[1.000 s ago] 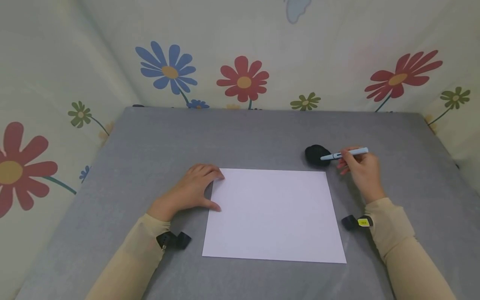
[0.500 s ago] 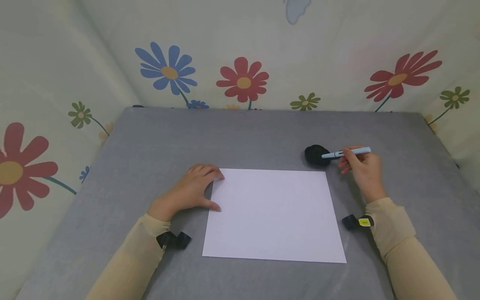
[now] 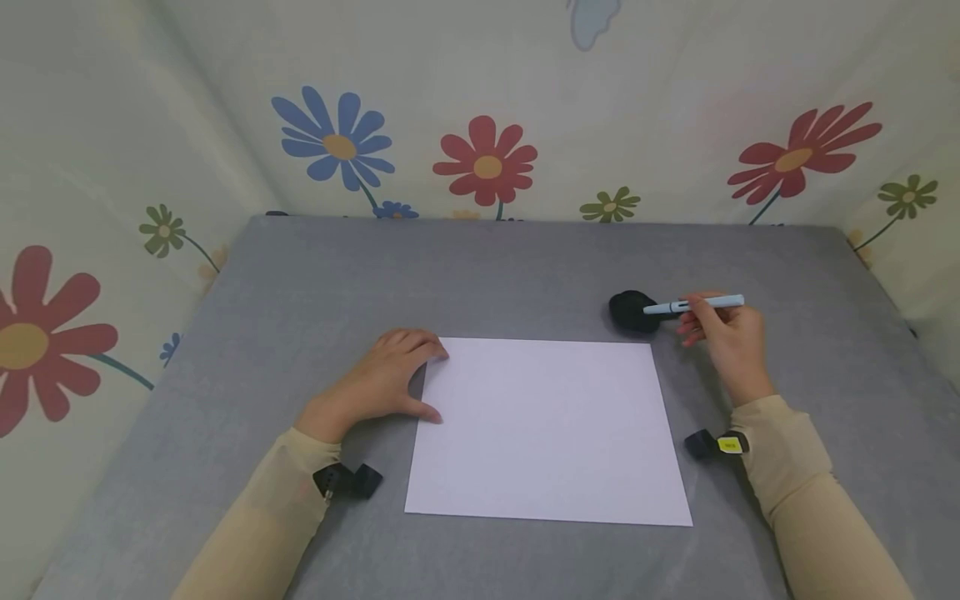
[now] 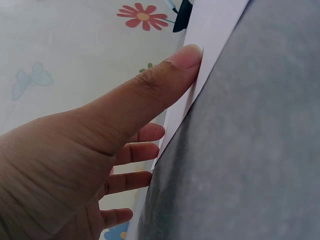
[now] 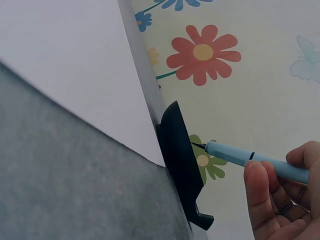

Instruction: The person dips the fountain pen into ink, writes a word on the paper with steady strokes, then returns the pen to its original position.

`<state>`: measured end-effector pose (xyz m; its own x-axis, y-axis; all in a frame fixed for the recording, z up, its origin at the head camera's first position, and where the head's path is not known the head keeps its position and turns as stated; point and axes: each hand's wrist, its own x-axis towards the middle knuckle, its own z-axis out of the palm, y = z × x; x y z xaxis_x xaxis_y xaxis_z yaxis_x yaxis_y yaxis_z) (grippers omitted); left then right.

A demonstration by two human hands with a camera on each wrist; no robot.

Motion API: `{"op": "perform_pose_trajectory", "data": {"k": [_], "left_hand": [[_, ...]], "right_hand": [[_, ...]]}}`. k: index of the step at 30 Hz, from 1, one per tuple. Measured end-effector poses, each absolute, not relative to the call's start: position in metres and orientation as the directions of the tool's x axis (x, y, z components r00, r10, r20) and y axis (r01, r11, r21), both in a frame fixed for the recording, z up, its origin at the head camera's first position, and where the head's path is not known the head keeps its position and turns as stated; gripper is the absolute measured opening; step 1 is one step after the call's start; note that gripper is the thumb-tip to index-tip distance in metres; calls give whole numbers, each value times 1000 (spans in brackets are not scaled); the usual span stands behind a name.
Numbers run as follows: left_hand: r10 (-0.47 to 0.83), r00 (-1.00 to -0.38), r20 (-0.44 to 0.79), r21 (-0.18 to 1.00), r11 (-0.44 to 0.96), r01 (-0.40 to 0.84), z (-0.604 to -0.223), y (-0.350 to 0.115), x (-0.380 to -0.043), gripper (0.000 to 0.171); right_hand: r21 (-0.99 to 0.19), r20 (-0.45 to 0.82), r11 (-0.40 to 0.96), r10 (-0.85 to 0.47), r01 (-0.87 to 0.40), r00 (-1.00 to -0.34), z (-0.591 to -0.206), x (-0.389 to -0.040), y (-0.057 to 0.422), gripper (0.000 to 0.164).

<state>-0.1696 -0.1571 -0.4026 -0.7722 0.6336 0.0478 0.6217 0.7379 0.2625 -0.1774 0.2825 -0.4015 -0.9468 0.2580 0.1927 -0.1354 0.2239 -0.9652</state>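
A white sheet of paper (image 3: 547, 433) lies flat on the grey cloth. My left hand (image 3: 382, 375) rests at its upper left edge, thumb and fingers spread apart; in the left wrist view the thumb (image 4: 187, 57) touches the paper. Pinched in my right hand (image 3: 723, 333) is a light blue fountain pen (image 3: 705, 304), tilted, its dark nib (image 5: 200, 145) pointing left. The nib is close to a black, low, rounded object (image 3: 630, 311) with a small projecting end, seen side-on in the right wrist view. Whether nib and black object touch, I cannot tell.
Grey cloth (image 3: 450, 267) covers the table. Behind it and at both sides hangs a pale curtain (image 3: 660, 100) printed with flowers. Small black cameras are strapped at the left wrist (image 3: 348, 480) and right wrist (image 3: 708, 444).
My right hand and the pen have shifted slightly to the right, staying beside the black object. The left hand and the paper have kept their place.
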Motion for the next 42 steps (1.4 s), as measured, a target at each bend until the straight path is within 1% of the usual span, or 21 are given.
{"op": "perform_pose_trajectory", "data": {"k": [3, 9, 12, 15, 21, 25, 29, 32, 35, 38, 42], "left_hand": [[630, -776, 41, 263, 743, 616, -403, -157, -170, 84], [628, -777, 45, 260, 744, 616, -403, -156, -169, 84], [628, -777, 42, 256, 745, 616, -403, -157, -169, 84], [627, -779, 33, 254, 748, 613, -403, -157, -169, 84], [622, -783, 24, 262, 752, 606, -403, -157, -169, 84], [623, -782, 28, 262, 750, 607, -403, -157, -169, 84], [624, -781, 23, 260, 751, 607, -404, -157, -169, 84], [623, -782, 19, 259, 752, 606, -404, -157, -169, 84], [624, -781, 22, 261, 751, 607, -404, -157, -168, 84], [625, -780, 32, 265, 747, 610, -404, -158, -168, 84], [628, -776, 48, 264, 742, 617, -405, -158, -168, 83]], "right_hand": [[-969, 199, 196, 253, -152, -947, -400, -177, 282, 11], [-973, 194, 171, 245, -155, -950, -400, -177, 282, 11], [-978, 189, 135, 241, -160, -952, -399, -176, 282, 11], [-979, 190, 113, 237, -167, -953, -398, -175, 281, 13], [-981, 179, 115, 244, -155, -953, -395, -174, 279, 17], [-985, 169, 84, 242, -153, -955, -392, -173, 278, 9], [-985, 171, 5, 234, -175, -957, -390, -172, 278, 2], [-980, 182, -32, 241, -195, -953, -391, -173, 278, 9], [-979, 198, 2, 245, -203, -949, -395, -175, 281, 21], [-979, 204, 31, 206, -202, -957, -396, -174, 281, 30], [-978, 209, 7, 143, -210, -967, -385, -168, 275, 30]]}}
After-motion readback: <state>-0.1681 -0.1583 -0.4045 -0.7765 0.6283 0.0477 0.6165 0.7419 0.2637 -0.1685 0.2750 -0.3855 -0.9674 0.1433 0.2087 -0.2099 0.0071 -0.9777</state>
